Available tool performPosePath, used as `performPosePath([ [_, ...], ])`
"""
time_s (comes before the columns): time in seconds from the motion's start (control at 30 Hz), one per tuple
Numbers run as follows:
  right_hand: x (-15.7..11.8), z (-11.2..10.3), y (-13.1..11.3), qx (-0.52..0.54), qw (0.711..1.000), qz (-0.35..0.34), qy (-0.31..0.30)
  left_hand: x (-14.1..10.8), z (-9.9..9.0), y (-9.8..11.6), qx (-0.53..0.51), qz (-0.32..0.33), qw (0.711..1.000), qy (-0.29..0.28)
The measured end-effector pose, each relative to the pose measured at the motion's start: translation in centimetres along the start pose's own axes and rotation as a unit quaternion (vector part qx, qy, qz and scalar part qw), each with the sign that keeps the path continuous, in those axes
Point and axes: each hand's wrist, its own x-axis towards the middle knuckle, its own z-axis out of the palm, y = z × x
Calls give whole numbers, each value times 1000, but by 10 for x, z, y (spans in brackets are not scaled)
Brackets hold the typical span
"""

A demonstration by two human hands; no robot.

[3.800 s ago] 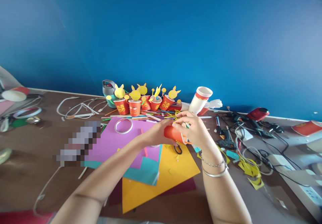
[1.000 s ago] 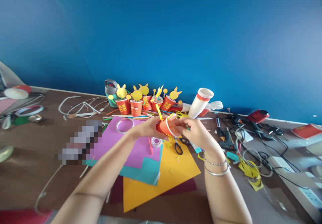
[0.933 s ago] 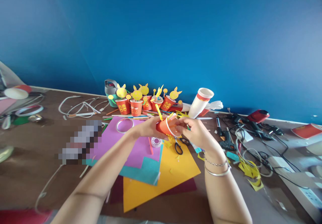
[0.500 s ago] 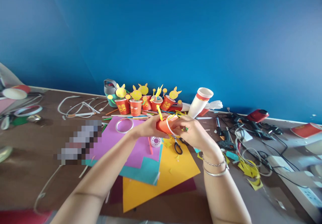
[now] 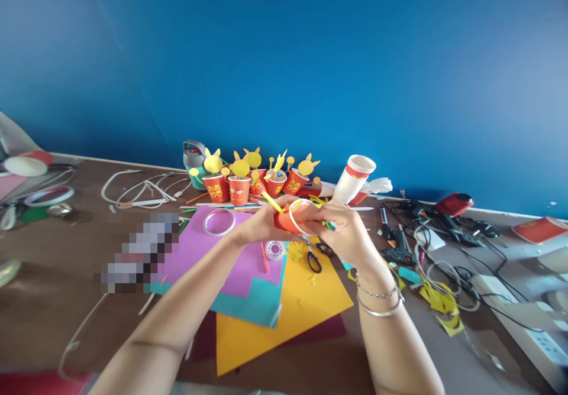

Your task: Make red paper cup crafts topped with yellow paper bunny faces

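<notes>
My left hand (image 5: 265, 220) is wrapped round a red paper cup (image 5: 288, 222), tipped so its white-rimmed mouth faces right. A yellow strip (image 5: 272, 201) sticks up beside the cup, close to my left fingers. At the cup's mouth, my right hand (image 5: 339, 229) has its fingertips pinched together by the rim. A small green piece (image 5: 329, 225) shows among these fingers; what they grip is mostly hidden. Black-handled scissors (image 5: 314, 260) lie just below, with a roll of clear tape (image 5: 276, 250) to their left.
Red cups (image 5: 239, 191) with yellow eared paper figures stand in several places along the wall. A leaning stack of white cups (image 5: 352, 179) rises behind my right hand. Purple paper (image 5: 231, 277) and yellow paper (image 5: 252, 342) overlap below. Glue guns (image 5: 399, 250) and cables lie right.
The cup has turned a little, so more of its open mouth shows. The yellow strip now leans further left. Both hands stay nearly in place.
</notes>
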Motion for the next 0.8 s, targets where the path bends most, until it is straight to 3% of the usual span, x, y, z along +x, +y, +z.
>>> performPosePath([
  [0.23,1,1,4,-72,997,-25,-15,-1,2,5,81,34,996,31],
  [0.4,-1,-3,7,-7,1000,-4,-13,0,7,4,131,64,987,71],
  [0.6,3,2,7,53,987,58,142,-1,11,-2,274,119,940,163],
  [0.73,4,12,6,-10,974,48,219,-1,14,-4,317,163,914,192],
  [0.8,3,16,7,-45,971,48,230,0,17,-6,331,171,906,202],
])
